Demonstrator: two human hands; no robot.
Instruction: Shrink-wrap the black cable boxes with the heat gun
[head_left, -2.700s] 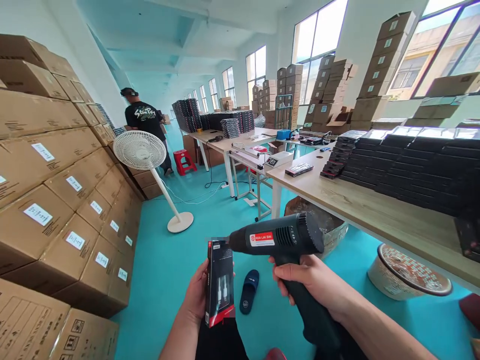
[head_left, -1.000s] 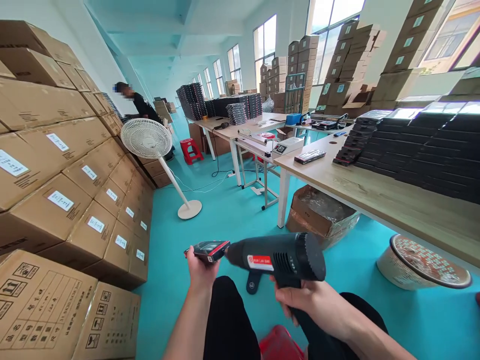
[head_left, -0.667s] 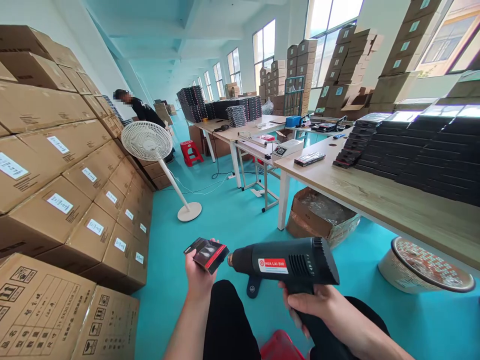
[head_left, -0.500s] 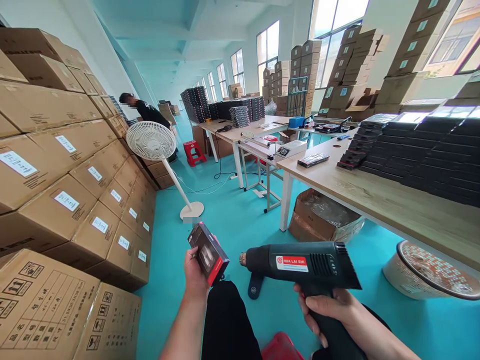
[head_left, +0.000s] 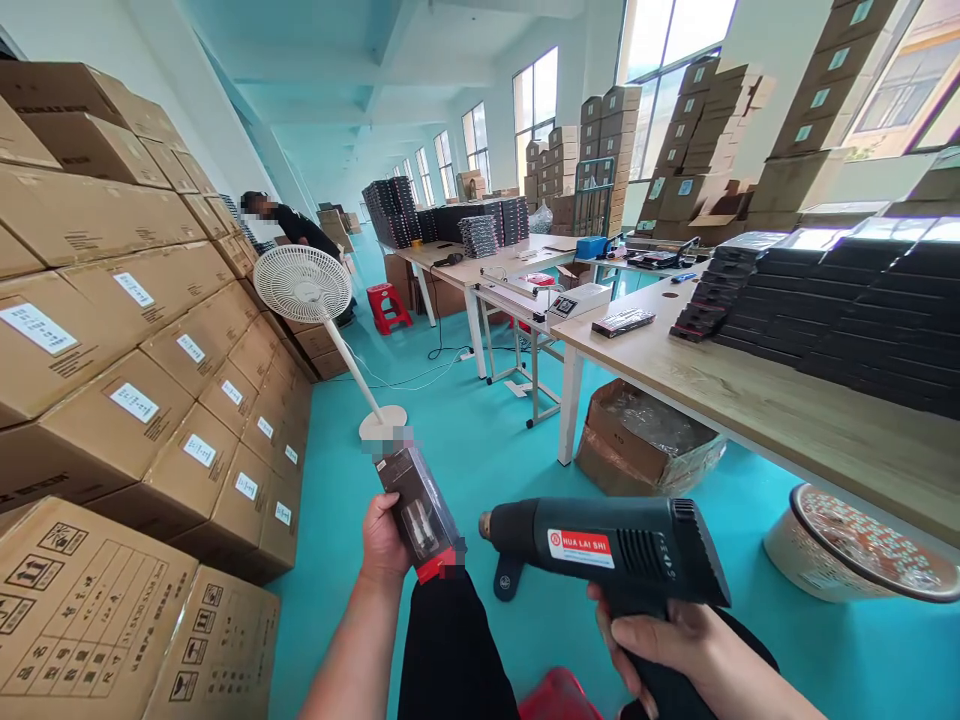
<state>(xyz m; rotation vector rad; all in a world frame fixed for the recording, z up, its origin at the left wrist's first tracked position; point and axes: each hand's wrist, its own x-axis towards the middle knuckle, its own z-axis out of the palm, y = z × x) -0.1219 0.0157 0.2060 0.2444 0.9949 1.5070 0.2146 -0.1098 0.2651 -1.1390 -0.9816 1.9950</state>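
A black and red product box is gripped in my left hand, thumb across its printed front face, tilted above my left knee. My right hand is wrapped round the handle of a dark green heat gun with a red and white label. The gun's nozzle points left toward the box, with a gap between them. Fingers behind the box are hidden.
Brown cartons are stacked at the left, beside a white fan with a person behind it. A wooden table at the right bears stacked black boxes. Below stand an open carton and a patterned bin.
The box in my left hand has turned so that its front face shows more fully. The heat gun in my right hand has tilted slightly, its rear end lower.
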